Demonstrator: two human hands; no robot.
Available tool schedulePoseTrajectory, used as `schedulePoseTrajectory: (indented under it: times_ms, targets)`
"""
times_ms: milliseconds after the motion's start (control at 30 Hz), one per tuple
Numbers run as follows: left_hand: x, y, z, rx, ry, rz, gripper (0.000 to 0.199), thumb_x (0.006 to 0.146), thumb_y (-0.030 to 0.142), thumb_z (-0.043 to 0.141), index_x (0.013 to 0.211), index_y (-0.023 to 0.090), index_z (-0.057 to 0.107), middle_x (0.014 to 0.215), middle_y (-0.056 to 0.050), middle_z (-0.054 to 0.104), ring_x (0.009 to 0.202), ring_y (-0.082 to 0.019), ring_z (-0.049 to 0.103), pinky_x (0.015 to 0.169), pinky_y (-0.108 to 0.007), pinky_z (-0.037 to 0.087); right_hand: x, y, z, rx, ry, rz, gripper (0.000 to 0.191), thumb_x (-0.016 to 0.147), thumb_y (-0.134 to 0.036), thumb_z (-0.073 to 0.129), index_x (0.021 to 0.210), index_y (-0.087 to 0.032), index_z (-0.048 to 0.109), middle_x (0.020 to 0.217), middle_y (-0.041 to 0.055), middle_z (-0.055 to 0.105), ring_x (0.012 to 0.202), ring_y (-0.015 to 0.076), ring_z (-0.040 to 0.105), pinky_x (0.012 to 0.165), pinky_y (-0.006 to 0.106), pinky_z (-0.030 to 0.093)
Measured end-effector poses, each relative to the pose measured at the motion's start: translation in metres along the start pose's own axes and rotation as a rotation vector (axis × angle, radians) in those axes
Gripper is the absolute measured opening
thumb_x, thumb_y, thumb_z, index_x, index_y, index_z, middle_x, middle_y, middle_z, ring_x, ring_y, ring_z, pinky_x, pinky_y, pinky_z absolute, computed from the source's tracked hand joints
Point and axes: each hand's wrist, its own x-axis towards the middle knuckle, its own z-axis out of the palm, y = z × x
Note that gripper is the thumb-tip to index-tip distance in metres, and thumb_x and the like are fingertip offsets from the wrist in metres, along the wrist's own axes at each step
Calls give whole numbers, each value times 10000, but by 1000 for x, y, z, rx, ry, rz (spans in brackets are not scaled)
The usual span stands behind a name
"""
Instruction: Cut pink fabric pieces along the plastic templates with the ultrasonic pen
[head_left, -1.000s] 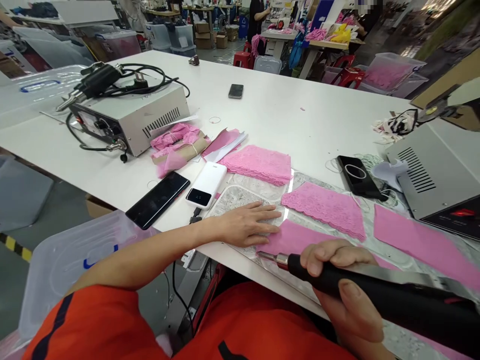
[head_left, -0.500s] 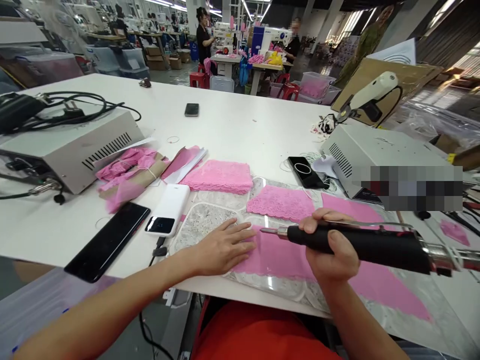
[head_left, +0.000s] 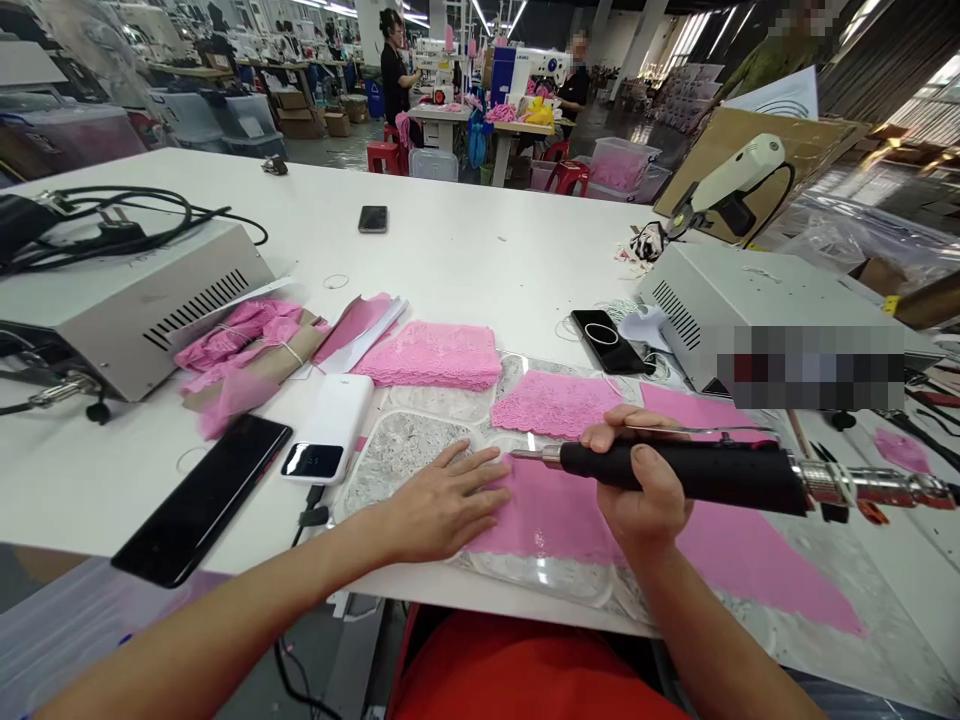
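My left hand [head_left: 459, 500] lies flat with fingers spread, pressing the left edge of a pink fabric piece [head_left: 555, 515] on a grey marbled mat [head_left: 409, 455]. In my right hand [head_left: 649, 485] is a thick black-handled ultrasonic cutter [head_left: 675, 472], held nearly level. Its pointed metal tip is aimed left, near my left fingertips at the fabric's upper edge; whether it touches the cloth I cannot tell. Just beyond the tool lies a pink lace piece [head_left: 551, 402]. A folded stack of pink lace [head_left: 442, 355] sits farther back.
A grey machine box [head_left: 172, 310] with cables stands left, another grey box [head_left: 765, 290] right. A large black phone [head_left: 202, 500], a white power bank [head_left: 330, 430] and a smaller phone [head_left: 611, 342] lie around the mat. Co-workers are at sewing machines behind.
The cutter and my right hand have shifted slightly left, and the cutter's rear end has risen into a more level pose. The view has turned a little. My left hand stays on the fabric.
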Motion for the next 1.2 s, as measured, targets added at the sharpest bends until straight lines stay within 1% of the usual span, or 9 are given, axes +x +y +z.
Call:
schedulePoseTrajectory:
  times_ms: [167,300,600,700,767,867,1000,1100,1200]
  targets:
    - [0,0,1,10,7,-3,315,993,289,438,1236,185,609,1359,-102,575,1341,-273,450,1143,-502,305,-3,0,3,-18,13,4,163,736,-230,558,884,-215,625,875,12,587,602,117,579,598,339,522]
    - [0,1,2,20,14,0,319,999,298,430,1235,181,608,1350,-98,583,1338,-280,452,1143,-505,304,-3,1,2,-9,-4,5,167,743,-220,561,894,-212,631,875,12,591,611,115,583,610,336,525]
    - [0,0,-1,29,4,2,325,1003,291,422,1247,182,607,1369,-95,568,1343,-282,446,1146,-505,303,-4,3,2,-1,-33,14,61,771,-212,594,832,-219,598,848,-10,582,627,109,594,648,330,531]
    - [0,-1,0,40,6,0,327,1002,286,427,1264,193,599,1384,-88,557,1352,-275,436,1150,-506,300,-3,3,2,15,-19,25,95,763,-216,602,858,-221,611,871,-6,590,634,111,605,664,337,530]
    - [-1,-2,1,56,10,4,328,1002,279,427,1274,204,594,1405,-82,539,1371,-267,412,1157,-507,290,2,-1,0,31,17,5,125,746,-222,597,867,-219,625,874,-1,597,614,109,600,642,330,524]
    - [-2,-6,4,98,23,18,345,1002,280,427,1311,217,565,1463,-75,474,1413,-267,346,1166,-514,272,14,-12,-11,35,122,-55,144,708,-230,578,839,-207,635,849,4,604,577,108,583,593,314,504]
    - [-3,-10,8,143,47,27,400,1001,307,431,1390,232,490,1500,-56,427,1440,-260,291,1184,-503,238,28,-31,-41,-52,265,-119,129,653,-224,567,757,-180,629,788,4,599,532,106,568,571,308,490]
    - [-4,-11,8,169,48,36,417,1002,303,427,1414,242,461,1511,-45,410,1444,-247,282,1196,-490,211,31,-39,-66,-108,303,-150,122,634,-216,566,728,-170,631,749,8,606,508,112,566,547,308,485]
    - [-3,-11,6,182,46,42,418,1001,286,429,1415,240,461,1516,-34,403,1451,-240,266,1204,-479,188,28,-41,-81,-134,314,-149,123,629,-217,566,722,-174,633,739,9,613,504,122,572,539,316,488]
